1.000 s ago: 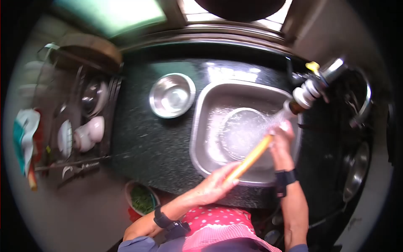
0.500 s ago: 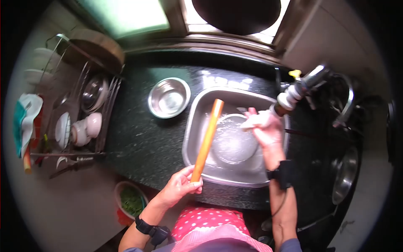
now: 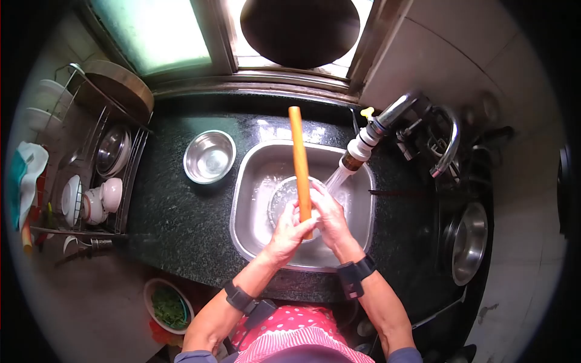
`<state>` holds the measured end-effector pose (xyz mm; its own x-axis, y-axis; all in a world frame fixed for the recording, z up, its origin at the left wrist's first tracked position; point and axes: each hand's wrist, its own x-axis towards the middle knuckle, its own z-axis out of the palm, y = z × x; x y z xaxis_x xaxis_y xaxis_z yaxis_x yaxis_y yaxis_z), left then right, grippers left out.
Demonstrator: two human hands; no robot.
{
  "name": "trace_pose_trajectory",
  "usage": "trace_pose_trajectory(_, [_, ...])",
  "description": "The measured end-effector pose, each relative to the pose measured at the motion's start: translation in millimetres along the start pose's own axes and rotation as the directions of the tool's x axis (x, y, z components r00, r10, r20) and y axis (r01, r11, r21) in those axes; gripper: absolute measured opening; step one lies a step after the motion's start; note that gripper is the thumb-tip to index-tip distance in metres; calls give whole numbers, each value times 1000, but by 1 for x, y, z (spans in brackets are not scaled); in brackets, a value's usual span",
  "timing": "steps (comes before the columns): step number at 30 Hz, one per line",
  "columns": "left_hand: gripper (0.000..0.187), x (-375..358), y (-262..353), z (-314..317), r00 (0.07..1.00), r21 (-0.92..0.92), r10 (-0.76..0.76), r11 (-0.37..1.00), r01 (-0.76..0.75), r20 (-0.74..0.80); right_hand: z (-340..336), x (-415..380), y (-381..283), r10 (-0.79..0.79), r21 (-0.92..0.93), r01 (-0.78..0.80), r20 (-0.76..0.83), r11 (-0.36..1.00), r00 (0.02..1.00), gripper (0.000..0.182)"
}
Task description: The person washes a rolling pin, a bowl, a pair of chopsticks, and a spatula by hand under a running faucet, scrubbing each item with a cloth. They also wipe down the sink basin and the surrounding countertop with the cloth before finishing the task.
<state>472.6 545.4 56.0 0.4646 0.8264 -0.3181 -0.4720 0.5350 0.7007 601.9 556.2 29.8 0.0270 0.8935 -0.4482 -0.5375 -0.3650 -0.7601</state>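
Observation:
An orange-brown wooden rolling pin (image 3: pixel 299 151) stands tilted up over the sink (image 3: pixel 237 212), its far end pointing towards the window. My left hand (image 3: pixel 287 235) is closed round its near end. Against its right side, my right hand (image 3: pixel 330 219) has its fingers curled on the wood; part of them is hidden behind the pin. Beneath both hands, a round bowl (image 3: pixel 279 192) with water in it sits in the sink. Water pours from the tap (image 3: pixel 358 151) just beyond my right hand.
A metal bowl (image 3: pixel 209 157) stands on the dark counter (image 3: pixel 175 236) left of the sink. Further left, a wire dish rack (image 3: pixel 134 160) holds bowls and plates. A container of green leaves (image 3: pixel 169 307) is low at the left. A metal basin (image 3: pixel 470 245) lies at the right.
The rolling pin and my left hand have moved in over the sink. My right hand has left the running water and come to the pin. The head view has shifted.

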Motion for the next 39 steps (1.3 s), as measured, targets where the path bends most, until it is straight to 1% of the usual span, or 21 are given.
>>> trace_pose_trajectory(1, [56,-2,-1,-3,999,114,-48,992,48,-5,-4,4,1,5,0,-5,12,1000,1000,46])
trace_pose_trajectory(4, [59,-11,2,3,999,98,-41,994,38,26,-15,6,6,68,283,-41,-86,958,994,51])
trace_pose_trajectory(7, [60,-36,30,-1,990,255,-124,957,136,-65,-22,9,9,61,281,-4,-194,960,979,46])
trace_pose_trajectory(9, [53,-51,43,-11,993,386,-63,917,99,-105,-26,14,16,103,296,-39,-203,954,974,36])
trace_pose_trajectory(10, [52,-56,42,-19,996,381,12,924,24,-92,-27,16,23,135,268,-62,-263,961,955,29])
trace_pose_trajectory(14, [54,-74,58,-49,995,387,25,922,16,-100,-7,14,36,170,140,-118,-458,983,872,15])
trace_pose_trajectory(20, [54,-105,89,-91,996,375,80,925,-60,-39,10,12,57,70,-82,-132,-524,988,849,28])
trace_pose_trajectory(22, [53,-117,100,-106,997,343,80,937,-70,-14,23,9,63,-18,-139,-82,-599,987,801,26])
trace_pose_trajectory(24, [52,-123,109,-118,995,375,93,922,-97,30,35,6,69,-60,-253,-131,-627,959,777,22])
trace_pose_trajectory(25, [52,-127,115,-123,994,380,99,919,-109,45,29,4,73,-55,-391,-193,-540,900,840,22])
trace_pose_trajectory(27, [51,-138,134,-129,993,396,90,912,-111,69,70,-13,73,-143,-626,-120,-353,771,924,29])
trace_pose_trajectory(28, [50,-147,144,-133,993,417,97,902,-115,64,97,-25,73,-136,-631,-119,-340,766,930,29])
trace_pose_trajectory(30, [50,-167,162,-146,991,449,122,884,-132,51,159,-47,87,-335,-839,145,-47,525,941,37])
trace_pose_trajectory(31, [50,-174,169,-154,989,487,140,861,-149,55,180,-42,106,-312,-857,261,125,444,942,59])
trace_pose_trajectory(32, [50,-181,173,-163,985,491,167,855,-164,39,207,-46,126,-280,-867,334,239,369,930,40])
trace_pose_trajectory(33, [52,-187,177,-172,978,478,206,857,-191,21,227,-39,151,-172,-728,390,359,563,917,43])
trace_pose_trajectory(34, [52,-190,179,-186,955,574,297,777,-256,25,263,-43,161,-8,-484,184,342,855,940,54])
trace_pose_trajectory(35, [53,-193,181,-199,922,659,385,684,-312,36,277,-43,189,-75,-328,301,556,895,828,62])
trace_pose_trajectory(36, [54,-203,197,-199,959,592,280,782,-194,-55,296,-33,223,-324,-594,765,693,249,643,41])
trace_pose_trajectory(38, [56,-213,209,-210,942,601,307,781,-169,-134,337,-40,229,-359,-346,776,737,527,572,56])
trace_pose_trajectory(39, [57,-218,216,-216,940,575,297,804,-151,-169,333,-5,268,-141,-434,880,900,-193,412,58])
